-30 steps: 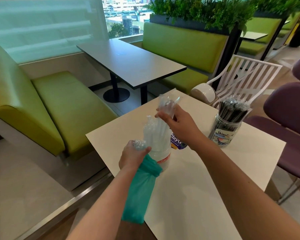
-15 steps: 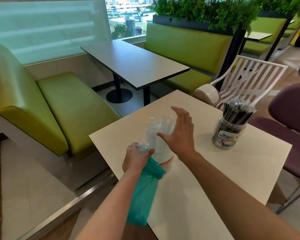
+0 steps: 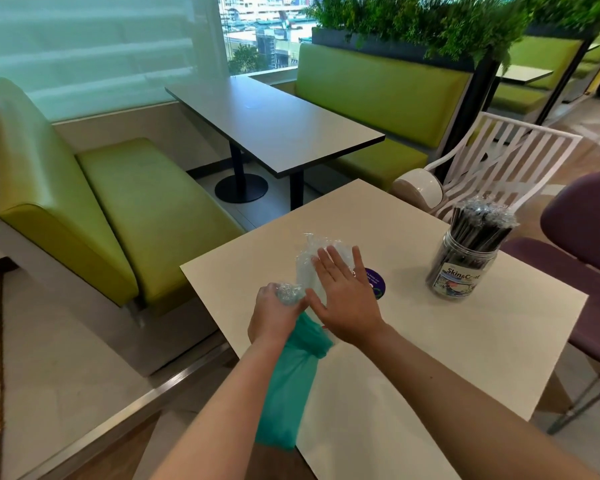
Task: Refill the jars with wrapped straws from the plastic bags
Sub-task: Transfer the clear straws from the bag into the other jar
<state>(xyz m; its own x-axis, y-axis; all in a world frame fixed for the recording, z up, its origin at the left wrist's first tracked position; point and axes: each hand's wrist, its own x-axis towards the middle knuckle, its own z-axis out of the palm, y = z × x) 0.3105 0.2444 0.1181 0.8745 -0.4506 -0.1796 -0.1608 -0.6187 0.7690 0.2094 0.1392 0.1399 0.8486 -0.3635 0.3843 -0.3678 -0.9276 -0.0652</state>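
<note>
Patting the white straws down into the near jar

My right hand (image 3: 343, 299), fingers straight and apart, lies flat against the upright wrapped straws (image 3: 309, 265), just ahead of it; my left hand (image 3: 274, 313) clutches crumpled plastic (image 3: 286, 292) and a teal bag (image 3: 284, 386). The dark-straw jar (image 3: 461, 268) stands well right on the pale surface (image 3: 430, 341), by green booths (image 3: 118, 188).

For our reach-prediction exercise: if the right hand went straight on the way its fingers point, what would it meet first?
The right hand, fingers straight, points up-left at the clear-wrapped white straws standing in the near jar; it would probably meet those first, and may already touch them.
</note>
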